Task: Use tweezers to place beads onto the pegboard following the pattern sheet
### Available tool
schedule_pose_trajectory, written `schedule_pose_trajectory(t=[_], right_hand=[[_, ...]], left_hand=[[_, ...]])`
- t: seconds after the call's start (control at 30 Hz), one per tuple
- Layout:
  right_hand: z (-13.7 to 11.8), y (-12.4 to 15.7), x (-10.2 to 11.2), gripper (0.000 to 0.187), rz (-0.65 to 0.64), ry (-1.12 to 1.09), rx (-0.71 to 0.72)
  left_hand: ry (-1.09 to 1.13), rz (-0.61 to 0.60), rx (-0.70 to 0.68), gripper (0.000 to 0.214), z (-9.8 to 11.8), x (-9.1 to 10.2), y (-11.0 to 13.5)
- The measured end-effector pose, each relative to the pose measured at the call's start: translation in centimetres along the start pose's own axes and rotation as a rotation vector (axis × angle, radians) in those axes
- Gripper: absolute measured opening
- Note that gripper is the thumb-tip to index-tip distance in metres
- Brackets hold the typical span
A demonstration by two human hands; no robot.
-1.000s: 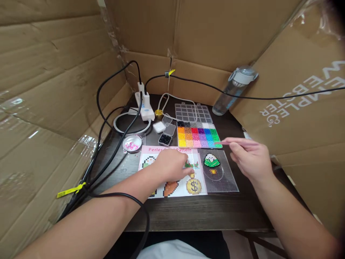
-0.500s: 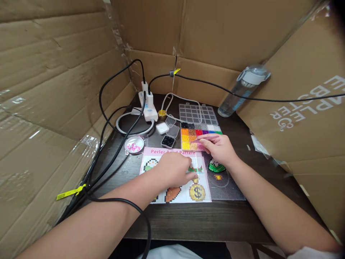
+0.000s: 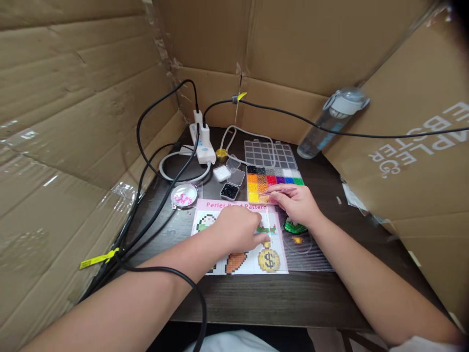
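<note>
The tweezers (image 3: 280, 191) had been carried leftward over the tray (image 3: 252, 203), from its right end a second earlier to its near-left corner. They were gripped between the closed thumb and fingers of the right hand (image 3: 299, 203), with the tips held over the yellow and pale-orange compartments; whether a bead was pinched was too small to tell. The left hand (image 3: 240, 229) was laid over the sheet (image 3: 252, 264), its thumb and forefinger parted beside a green-and-red design; whether anything was gripped there could not be told. On the pegboard (image 3: 315, 261), right of the sheet, a mostly green bead piece (image 3: 294, 228) was partly covered by the right hand, a small yellow patch (image 3: 297, 240) set on its near side. The step in hand was judged to be bead picking: steady tips and a light pinch seemed to be called for, with neighbouring beads left undisturbed.
</note>
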State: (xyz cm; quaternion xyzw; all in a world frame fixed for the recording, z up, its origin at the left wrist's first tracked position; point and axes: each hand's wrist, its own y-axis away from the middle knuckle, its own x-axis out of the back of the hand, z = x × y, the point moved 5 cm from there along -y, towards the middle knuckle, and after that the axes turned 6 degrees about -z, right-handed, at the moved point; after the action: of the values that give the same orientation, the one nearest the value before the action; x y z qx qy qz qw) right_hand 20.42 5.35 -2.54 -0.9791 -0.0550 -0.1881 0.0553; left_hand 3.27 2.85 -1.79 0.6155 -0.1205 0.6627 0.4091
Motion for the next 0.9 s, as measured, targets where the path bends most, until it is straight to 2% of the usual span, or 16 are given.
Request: schedule_pose_trajectory(t=[0.67, 0.8, 0.9], right_hand=[[0.3, -0.1, -0.1, 0.035, 0.029, -0.053, -0.029], [-0.3, 0.3, 0.1, 0.035, 0.060, -0.082, -0.079], [-1.5, 0.8, 1.1, 0.028, 0.127, -0.069, -0.040]], left_hand=[[0.004, -0.007, 0.002, 0.054, 0.0, 0.0, 0.0], [0.002, -0.016, 0.008, 0.052, 0.0, 0.0, 0.0], [0.001, -0.022, 0.010, 0.051, 0.1, 0.1, -0.1]])
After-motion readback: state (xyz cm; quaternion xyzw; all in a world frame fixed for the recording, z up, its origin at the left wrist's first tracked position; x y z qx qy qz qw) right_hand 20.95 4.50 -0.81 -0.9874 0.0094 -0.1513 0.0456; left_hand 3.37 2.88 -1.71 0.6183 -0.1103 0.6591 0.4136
